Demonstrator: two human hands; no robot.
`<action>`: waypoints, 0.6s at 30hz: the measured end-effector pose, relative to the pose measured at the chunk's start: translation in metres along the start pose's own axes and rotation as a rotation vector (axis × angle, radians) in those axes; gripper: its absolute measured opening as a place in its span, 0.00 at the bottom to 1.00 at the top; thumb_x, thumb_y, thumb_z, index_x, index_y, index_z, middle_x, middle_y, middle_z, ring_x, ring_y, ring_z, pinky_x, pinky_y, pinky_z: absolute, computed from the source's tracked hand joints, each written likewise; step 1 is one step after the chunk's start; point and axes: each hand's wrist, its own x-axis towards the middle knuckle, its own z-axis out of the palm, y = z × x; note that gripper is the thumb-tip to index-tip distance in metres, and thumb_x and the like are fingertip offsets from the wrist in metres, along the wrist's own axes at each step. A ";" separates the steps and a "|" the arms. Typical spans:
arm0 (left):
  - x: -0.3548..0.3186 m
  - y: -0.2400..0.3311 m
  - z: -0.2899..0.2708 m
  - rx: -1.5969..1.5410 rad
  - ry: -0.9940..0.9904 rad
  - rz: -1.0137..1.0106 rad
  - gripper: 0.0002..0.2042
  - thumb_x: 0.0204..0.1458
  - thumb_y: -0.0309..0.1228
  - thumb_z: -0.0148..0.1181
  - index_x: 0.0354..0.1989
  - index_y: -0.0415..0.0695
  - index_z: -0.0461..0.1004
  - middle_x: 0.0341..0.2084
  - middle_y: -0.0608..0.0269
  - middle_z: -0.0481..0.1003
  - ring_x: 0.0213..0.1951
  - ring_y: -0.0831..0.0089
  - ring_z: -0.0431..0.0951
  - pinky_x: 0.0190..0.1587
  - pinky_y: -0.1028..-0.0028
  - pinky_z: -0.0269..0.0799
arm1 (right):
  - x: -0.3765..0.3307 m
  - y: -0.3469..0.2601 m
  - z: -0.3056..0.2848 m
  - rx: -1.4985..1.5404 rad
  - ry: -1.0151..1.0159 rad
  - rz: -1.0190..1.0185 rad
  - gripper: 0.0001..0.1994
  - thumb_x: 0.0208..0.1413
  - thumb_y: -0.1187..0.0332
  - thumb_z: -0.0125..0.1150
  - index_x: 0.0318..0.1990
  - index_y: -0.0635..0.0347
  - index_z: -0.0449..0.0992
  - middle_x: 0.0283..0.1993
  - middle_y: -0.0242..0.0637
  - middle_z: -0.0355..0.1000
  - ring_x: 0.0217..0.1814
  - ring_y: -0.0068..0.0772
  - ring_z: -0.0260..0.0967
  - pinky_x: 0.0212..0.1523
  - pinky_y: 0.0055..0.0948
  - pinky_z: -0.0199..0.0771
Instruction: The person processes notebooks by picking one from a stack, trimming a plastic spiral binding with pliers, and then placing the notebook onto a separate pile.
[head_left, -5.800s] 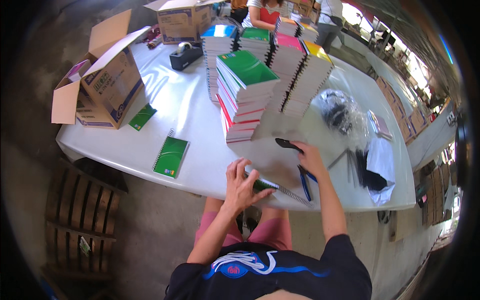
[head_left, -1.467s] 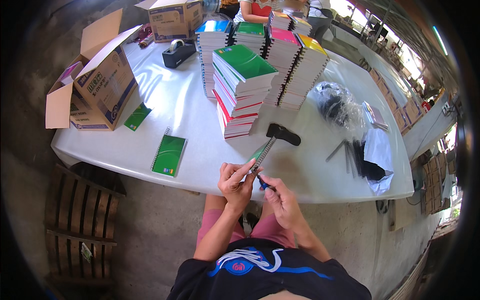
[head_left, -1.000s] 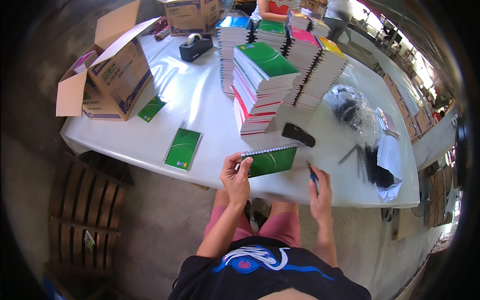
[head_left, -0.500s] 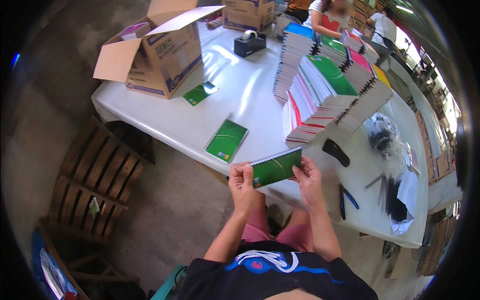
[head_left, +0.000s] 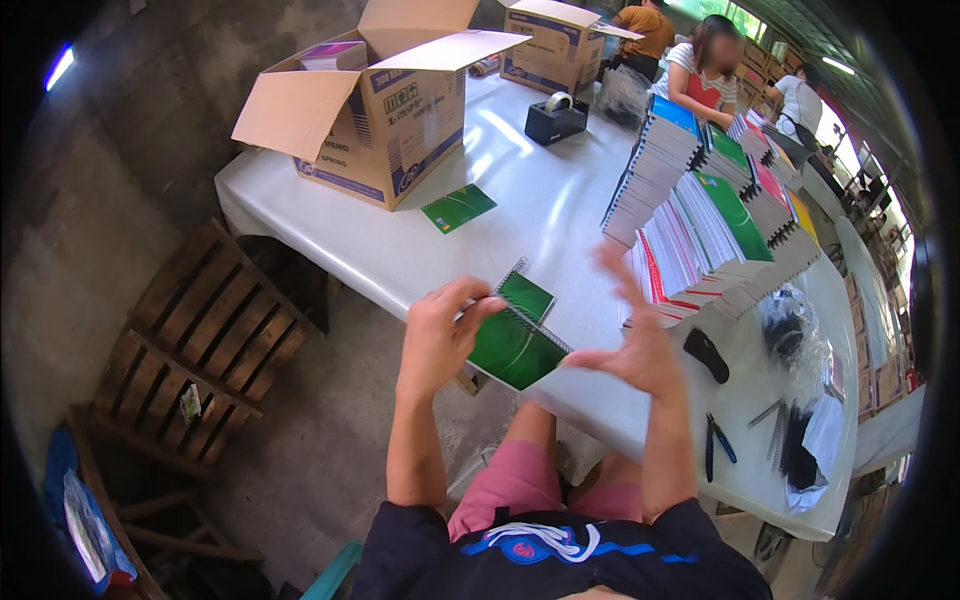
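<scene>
My left hand (head_left: 440,325) pinches a green spiral notebook (head_left: 515,345) at its coil-side corner, over the table's near edge. The notebook is tilted, its coil running down to the right. My right hand (head_left: 640,340) is raised off the notebook with fingers spread, partly smeared; its thumb is close to the coil's lower end. Just behind the held notebook, another green spiral notebook (head_left: 530,292) lies on the table, partly covered. Farther back lies a loose green cover sheet (head_left: 458,208). To the right rise stacks of notebooks (head_left: 705,235) with green, blue and other covers.
An open carton (head_left: 420,130) stands at the far left of the white table (head_left: 330,240). Behind it are a tape dispenser (head_left: 556,118) and another carton (head_left: 550,50). At right lie pliers (head_left: 718,445), a black oblong object (head_left: 706,355) and clear plastic (head_left: 795,330). A co-worker (head_left: 705,75) is across the table.
My right hand has let go of the notebook and opened, moving up and right. My left hand keeps hold; the notebook has turned and moved over the one on the table. The view has shifted.
</scene>
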 end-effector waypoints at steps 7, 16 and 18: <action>0.024 -0.033 0.036 0.046 0.055 -0.103 0.13 0.55 0.31 0.57 0.48 0.45 0.74 0.47 0.54 0.72 0.44 0.64 0.75 0.41 0.70 0.70 | 0.021 0.069 0.101 0.901 0.367 0.471 0.39 0.46 0.74 0.65 0.66 0.58 0.51 0.32 0.46 0.72 0.36 0.28 0.72 0.38 0.25 0.73; -0.051 -0.089 0.040 0.436 -0.340 -0.132 0.27 0.45 0.45 0.63 0.56 0.55 0.70 0.60 0.59 0.63 0.52 0.66 0.72 0.60 0.57 0.50 | 0.012 0.114 0.119 0.153 -0.098 0.664 0.45 0.38 0.54 0.70 0.61 0.69 0.55 0.32 0.50 0.74 0.35 0.49 0.75 0.37 0.37 0.74; -0.049 -0.084 0.034 0.466 -0.367 -0.084 0.29 0.41 0.44 0.67 0.55 0.54 0.71 0.60 0.59 0.63 0.51 0.65 0.71 0.59 0.59 0.51 | 0.010 0.113 0.118 0.047 -0.124 0.575 0.45 0.39 0.52 0.69 0.61 0.69 0.55 0.33 0.51 0.74 0.38 0.51 0.74 0.41 0.39 0.73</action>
